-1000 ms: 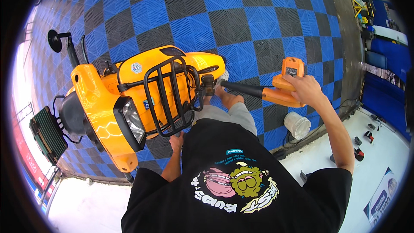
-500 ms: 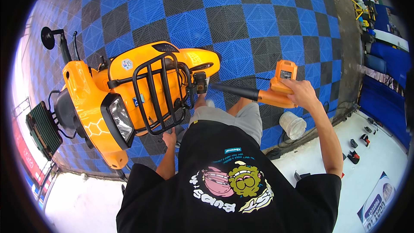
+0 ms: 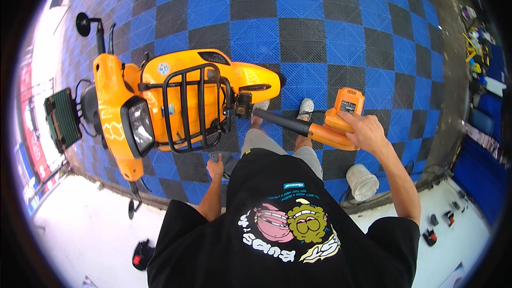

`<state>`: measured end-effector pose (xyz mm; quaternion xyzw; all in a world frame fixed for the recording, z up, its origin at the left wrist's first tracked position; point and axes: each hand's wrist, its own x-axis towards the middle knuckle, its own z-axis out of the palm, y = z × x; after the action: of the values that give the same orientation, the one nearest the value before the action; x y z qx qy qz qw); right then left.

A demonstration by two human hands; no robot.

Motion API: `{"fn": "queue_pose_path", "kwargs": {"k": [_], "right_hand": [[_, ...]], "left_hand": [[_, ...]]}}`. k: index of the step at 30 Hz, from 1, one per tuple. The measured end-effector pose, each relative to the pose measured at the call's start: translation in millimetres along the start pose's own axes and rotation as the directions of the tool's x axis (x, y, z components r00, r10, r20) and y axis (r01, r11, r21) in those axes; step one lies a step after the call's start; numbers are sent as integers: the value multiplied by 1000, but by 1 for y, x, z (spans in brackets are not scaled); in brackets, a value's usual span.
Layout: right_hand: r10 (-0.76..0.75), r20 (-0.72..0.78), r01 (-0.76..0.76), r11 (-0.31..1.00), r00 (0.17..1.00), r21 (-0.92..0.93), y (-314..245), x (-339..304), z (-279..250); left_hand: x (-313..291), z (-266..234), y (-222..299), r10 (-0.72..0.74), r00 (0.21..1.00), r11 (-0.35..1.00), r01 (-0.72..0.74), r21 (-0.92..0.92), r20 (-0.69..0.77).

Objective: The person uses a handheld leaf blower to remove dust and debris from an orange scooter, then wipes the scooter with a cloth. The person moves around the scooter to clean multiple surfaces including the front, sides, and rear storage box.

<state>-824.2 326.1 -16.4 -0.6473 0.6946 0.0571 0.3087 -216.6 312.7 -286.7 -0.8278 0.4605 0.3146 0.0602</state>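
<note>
My right hand (image 3: pixel 368 132) grips the handle of an orange cordless blower (image 3: pixel 332 135) with a battery on top. Its black nozzle (image 3: pixel 280 120) points left, its tip close to the front of an orange scooter (image 3: pixel 113 111). A black tube rack (image 3: pixel 202 106) is fixed on the scooter's front, beside the headlight (image 3: pixel 141 123). My left hand (image 3: pixel 215 168), low and near the scooter's side, is closed on a grey cloth (image 3: pixel 228 164). Part of that cloth hangs behind my shirt and is hidden.
A white bucket (image 3: pixel 362 184) stands right of my legs, with a dark hose near it. Black and red pieces (image 3: pixel 430 237) lie on the white floor at right; another (image 3: pixel 142 255) lies at lower left. The scooter's mirror (image 3: pixel 83 24) sticks out at far left.
The whole view has shifted, and more floor shows on the left. The blower's nozzle now slants down to the right from its tip. Both hands keep their hold.
</note>
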Motion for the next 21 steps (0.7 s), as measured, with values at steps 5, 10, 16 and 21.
{"fn": "queue_pose_path", "kwargs": {"k": [5, 10, 16, 21], "right_hand": [[-63, 23, 62, 998, 998, 18, 35, 3, 9], [-130, -17, 130, 988, 991, 85, 63, 13, 29], [-147, -54, 155, 965, 988, 211, 82, 19, 56], [-146, 11, 139, 956, 989, 258, 96, 20, 60]], "left_hand": [[-95, 24, -23, -90, 989, 994, 96, 50, -113], [-220, 52, -65, -206, 966, 973, 219, 69, -159], [-276, 75, -51, -196, 974, 960, 214, 182, -113], [-284, 100, 0, -238, 953, 957, 263, 122, -187]]}}
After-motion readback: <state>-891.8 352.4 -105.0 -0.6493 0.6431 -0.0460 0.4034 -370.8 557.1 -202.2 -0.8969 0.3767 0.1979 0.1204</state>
